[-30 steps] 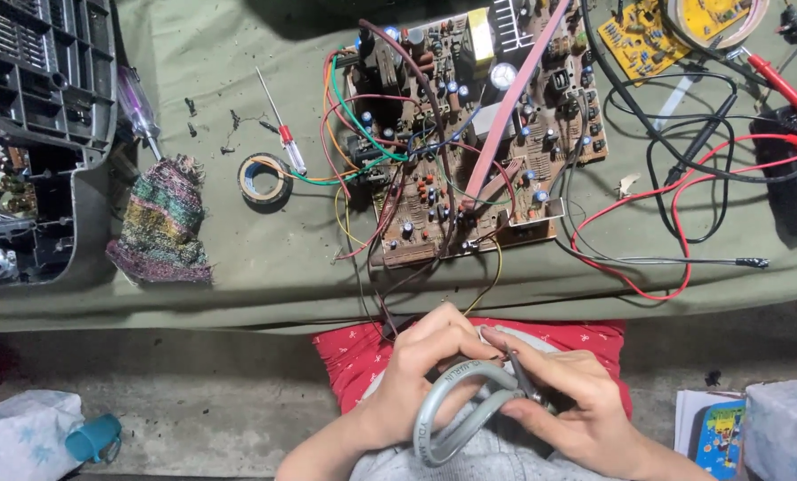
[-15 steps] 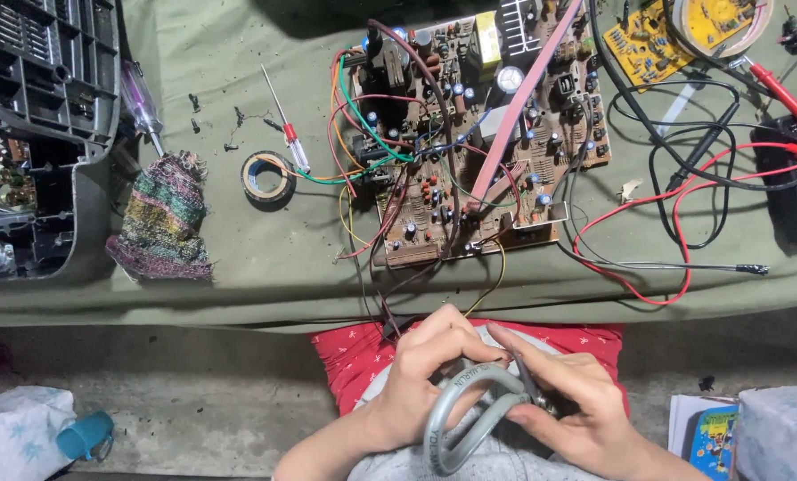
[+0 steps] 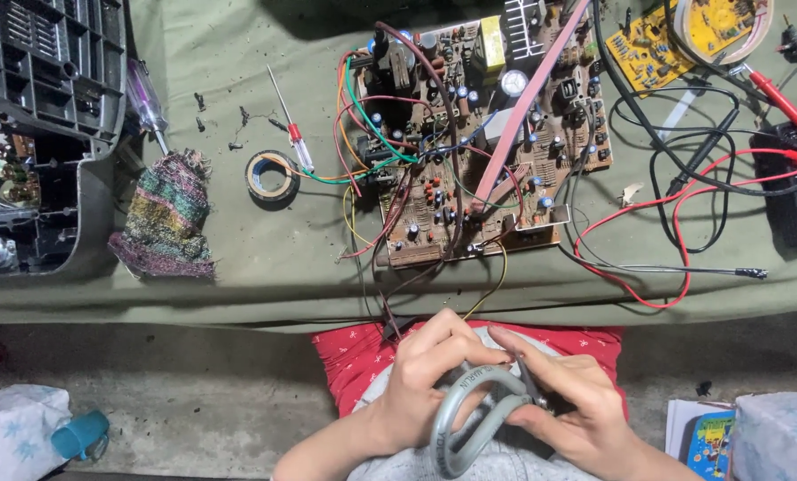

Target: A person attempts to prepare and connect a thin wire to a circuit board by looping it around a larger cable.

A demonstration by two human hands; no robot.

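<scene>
The person is showing two bare forearms with no sleeves reaching the wrists; left hand (image 3: pixel 425 387) and right hand (image 3: pixel 572 410) are wearing no gloves, rings or watch. Light grey clothing is covering the lap.

wires (image 3: pixel 674 223) crowd right, cloth (image 3: pixel 265 249) bare left

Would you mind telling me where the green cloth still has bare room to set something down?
Bare cloth lies between the knitted rag and the circuit board, below the tape roll. Right of the board, red and black leads crowd it.
</scene>
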